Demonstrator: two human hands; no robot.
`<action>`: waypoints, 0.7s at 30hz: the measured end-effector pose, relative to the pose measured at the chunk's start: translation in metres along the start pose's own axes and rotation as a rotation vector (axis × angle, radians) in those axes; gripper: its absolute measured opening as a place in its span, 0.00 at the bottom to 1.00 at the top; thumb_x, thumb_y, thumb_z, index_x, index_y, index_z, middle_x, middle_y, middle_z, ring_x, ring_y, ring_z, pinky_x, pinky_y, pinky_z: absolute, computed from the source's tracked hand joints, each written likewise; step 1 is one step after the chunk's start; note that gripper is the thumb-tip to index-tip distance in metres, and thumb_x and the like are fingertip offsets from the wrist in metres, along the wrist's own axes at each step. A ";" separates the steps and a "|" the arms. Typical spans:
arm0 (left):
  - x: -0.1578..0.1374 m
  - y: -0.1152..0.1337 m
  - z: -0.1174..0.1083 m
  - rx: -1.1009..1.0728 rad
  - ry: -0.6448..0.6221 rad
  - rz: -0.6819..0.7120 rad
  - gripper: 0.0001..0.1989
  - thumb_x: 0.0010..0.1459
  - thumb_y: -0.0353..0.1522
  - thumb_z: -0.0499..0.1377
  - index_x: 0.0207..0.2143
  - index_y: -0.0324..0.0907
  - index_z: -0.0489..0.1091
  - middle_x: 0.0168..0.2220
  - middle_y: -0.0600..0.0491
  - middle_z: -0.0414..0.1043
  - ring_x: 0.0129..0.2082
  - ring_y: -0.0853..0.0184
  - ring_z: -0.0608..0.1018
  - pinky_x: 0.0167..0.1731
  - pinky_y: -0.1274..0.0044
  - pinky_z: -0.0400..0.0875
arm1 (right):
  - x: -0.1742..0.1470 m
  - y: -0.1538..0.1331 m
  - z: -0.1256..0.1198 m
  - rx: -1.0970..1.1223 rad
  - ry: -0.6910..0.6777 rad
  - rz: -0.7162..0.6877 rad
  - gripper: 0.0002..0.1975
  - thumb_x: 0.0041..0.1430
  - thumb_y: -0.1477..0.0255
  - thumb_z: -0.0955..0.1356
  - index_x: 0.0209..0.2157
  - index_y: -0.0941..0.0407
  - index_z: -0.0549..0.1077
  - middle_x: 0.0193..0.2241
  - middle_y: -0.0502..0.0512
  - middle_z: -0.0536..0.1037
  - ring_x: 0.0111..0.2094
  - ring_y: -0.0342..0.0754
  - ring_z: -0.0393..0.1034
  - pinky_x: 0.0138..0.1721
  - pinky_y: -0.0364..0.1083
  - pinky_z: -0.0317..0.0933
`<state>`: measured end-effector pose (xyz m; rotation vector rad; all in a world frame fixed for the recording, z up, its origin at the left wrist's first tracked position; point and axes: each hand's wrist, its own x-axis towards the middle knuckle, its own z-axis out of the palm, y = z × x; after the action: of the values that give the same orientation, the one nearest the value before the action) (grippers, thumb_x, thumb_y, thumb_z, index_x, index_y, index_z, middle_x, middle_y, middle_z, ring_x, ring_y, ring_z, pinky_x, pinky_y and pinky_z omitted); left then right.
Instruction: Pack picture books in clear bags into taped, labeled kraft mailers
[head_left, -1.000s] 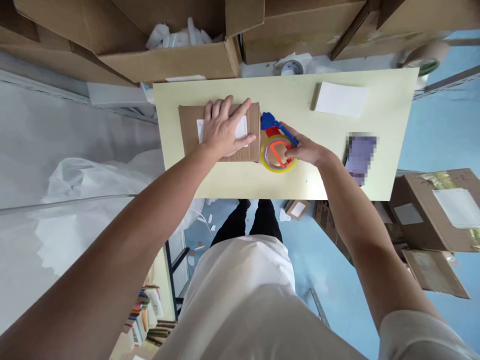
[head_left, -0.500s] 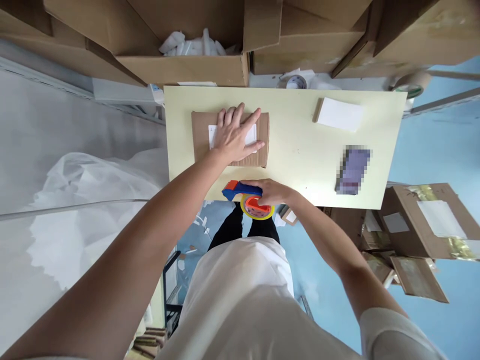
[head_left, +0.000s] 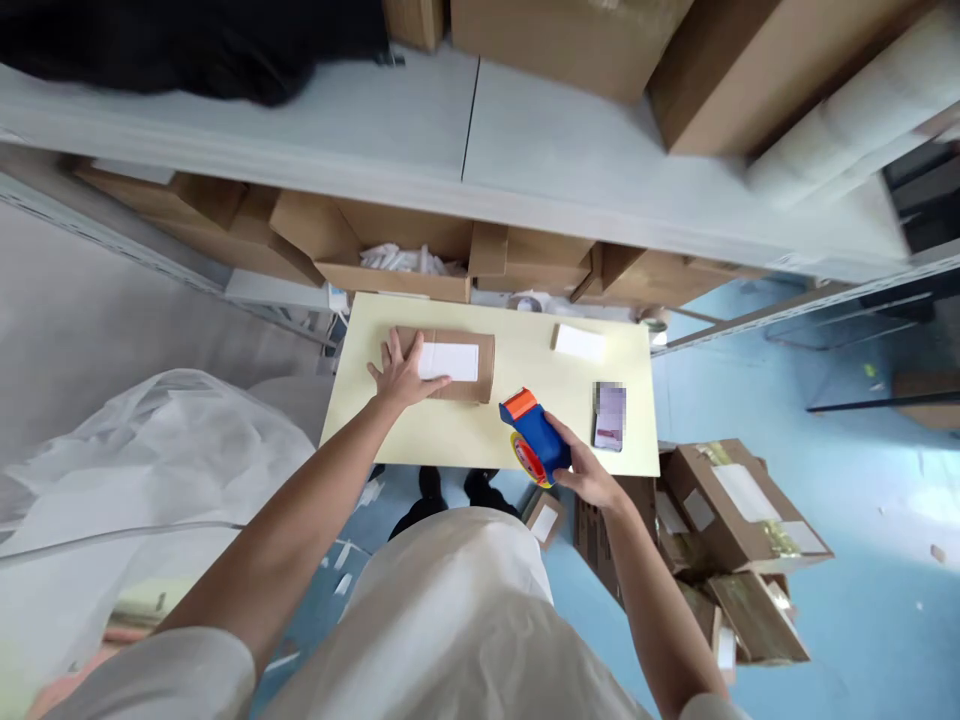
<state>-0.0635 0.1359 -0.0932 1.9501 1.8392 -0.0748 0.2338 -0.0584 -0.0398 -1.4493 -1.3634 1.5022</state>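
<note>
Head view: what marks your box (head_left: 486, 367)?

White label (head_left: 457, 362), unreadable from here. The box sits on the worktop (head_left: 442, 437), my left hand (head_left: 400, 377) spread over it; my right hand (head_left: 589, 472) grips the tape gun (head_left: 538, 430).

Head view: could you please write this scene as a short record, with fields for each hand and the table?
Left hand: spread on the left part of the cardboard box
Right hand: grips the blue and orange tape dispenser
Dispenser position: right of the box, apart from it
Box top: white label
Also on table: flat white item, far side; blurred phone-like device, right side
</note>
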 end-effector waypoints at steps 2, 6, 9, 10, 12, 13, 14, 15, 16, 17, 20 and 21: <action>0.002 0.001 -0.001 -0.032 -0.013 -0.025 0.55 0.42 0.58 0.60 0.67 0.50 0.40 0.69 0.41 0.24 0.65 0.36 0.47 0.56 0.47 0.48 | 0.003 -0.010 -0.002 -0.137 0.061 -0.076 0.44 0.47 0.80 0.67 0.65 0.47 0.50 0.60 0.57 0.64 0.56 0.56 0.63 0.56 0.57 0.60; 0.003 0.002 -0.002 -0.083 0.004 -0.038 0.56 0.40 0.57 0.61 0.67 0.50 0.42 0.69 0.42 0.23 0.64 0.36 0.50 0.55 0.53 0.58 | 0.011 -0.041 -0.014 -0.299 0.134 -0.212 0.37 0.53 0.78 0.65 0.64 0.49 0.54 0.50 0.60 0.71 0.45 0.53 0.70 0.44 0.53 0.68; -0.003 0.000 0.001 -0.105 0.020 -0.021 0.55 0.41 0.56 0.61 0.67 0.49 0.42 0.69 0.43 0.23 0.64 0.35 0.51 0.53 0.54 0.61 | 0.017 -0.082 -0.025 -0.394 0.245 -0.350 0.31 0.56 0.73 0.67 0.61 0.51 0.60 0.51 0.60 0.72 0.50 0.54 0.69 0.49 0.53 0.66; -0.005 -0.001 0.003 -0.114 0.022 -0.014 0.55 0.41 0.56 0.62 0.67 0.48 0.43 0.69 0.42 0.24 0.64 0.35 0.51 0.53 0.54 0.62 | 0.021 -0.099 -0.028 -0.427 0.304 -0.391 0.30 0.56 0.71 0.68 0.60 0.50 0.61 0.51 0.59 0.72 0.51 0.54 0.69 0.51 0.53 0.66; -0.009 -0.003 0.006 -0.140 0.039 0.000 0.55 0.41 0.54 0.63 0.67 0.45 0.43 0.69 0.41 0.26 0.64 0.35 0.51 0.54 0.55 0.61 | 0.038 -0.138 -0.035 -0.513 0.431 -0.461 0.28 0.56 0.69 0.68 0.59 0.50 0.63 0.50 0.58 0.74 0.50 0.54 0.70 0.51 0.53 0.66; -0.011 -0.004 0.008 -0.163 0.061 0.013 0.56 0.41 0.53 0.64 0.67 0.43 0.43 0.69 0.39 0.27 0.64 0.36 0.50 0.55 0.55 0.59 | 0.051 -0.158 -0.039 -0.571 0.488 -0.488 0.27 0.56 0.68 0.68 0.58 0.50 0.64 0.49 0.58 0.75 0.48 0.54 0.72 0.51 0.54 0.66; -0.013 -0.006 0.010 -0.198 0.090 0.034 0.56 0.42 0.51 0.64 0.67 0.41 0.42 0.69 0.38 0.28 0.65 0.38 0.48 0.57 0.57 0.58 | 0.067 -0.176 -0.043 -0.633 0.523 -0.510 0.26 0.56 0.68 0.68 0.58 0.51 0.65 0.47 0.58 0.76 0.47 0.55 0.72 0.50 0.54 0.66; -0.015 -0.009 0.012 -0.244 0.120 0.059 0.57 0.42 0.49 0.65 0.67 0.39 0.40 0.69 0.37 0.29 0.66 0.41 0.47 0.59 0.58 0.56 | 0.088 -0.194 -0.048 -0.692 0.546 -0.530 0.25 0.56 0.69 0.67 0.57 0.52 0.66 0.47 0.58 0.76 0.47 0.55 0.72 0.50 0.55 0.66; -0.017 -0.013 0.015 -0.299 0.146 0.081 0.57 0.43 0.47 0.65 0.67 0.37 0.38 0.69 0.36 0.30 0.67 0.44 0.46 0.60 0.60 0.55 | 0.110 -0.209 -0.052 -0.749 0.570 -0.544 0.25 0.56 0.70 0.66 0.57 0.53 0.66 0.48 0.58 0.76 0.49 0.57 0.71 0.51 0.56 0.65; -0.019 -0.017 0.017 -0.358 0.163 0.095 0.57 0.44 0.45 0.65 0.67 0.36 0.35 0.69 0.36 0.31 0.67 0.47 0.45 0.61 0.61 0.54 | 0.134 -0.222 -0.057 -0.801 0.593 -0.542 0.25 0.56 0.71 0.66 0.57 0.55 0.66 0.48 0.59 0.75 0.50 0.58 0.69 0.52 0.57 0.63; -0.027 -0.035 0.025 -0.521 0.170 0.065 0.56 0.45 0.40 0.64 0.67 0.34 0.33 0.68 0.34 0.37 0.67 0.50 0.49 0.62 0.63 0.53 | 0.201 -0.247 -0.069 -0.927 0.633 -0.463 0.24 0.56 0.75 0.64 0.55 0.62 0.66 0.49 0.65 0.74 0.53 0.60 0.66 0.54 0.59 0.59; -0.030 -0.041 0.028 -0.568 0.153 0.046 0.55 0.46 0.40 0.64 0.67 0.33 0.35 0.67 0.34 0.42 0.66 0.50 0.52 0.62 0.63 0.53 | 0.219 -0.252 -0.072 -0.962 0.626 -0.411 0.23 0.56 0.77 0.64 0.54 0.63 0.67 0.49 0.67 0.74 0.53 0.60 0.65 0.55 0.59 0.58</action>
<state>-0.0988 0.0984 -0.1199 1.6217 1.6643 0.5643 0.2092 0.2288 0.1427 -1.7833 -1.8707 0.0286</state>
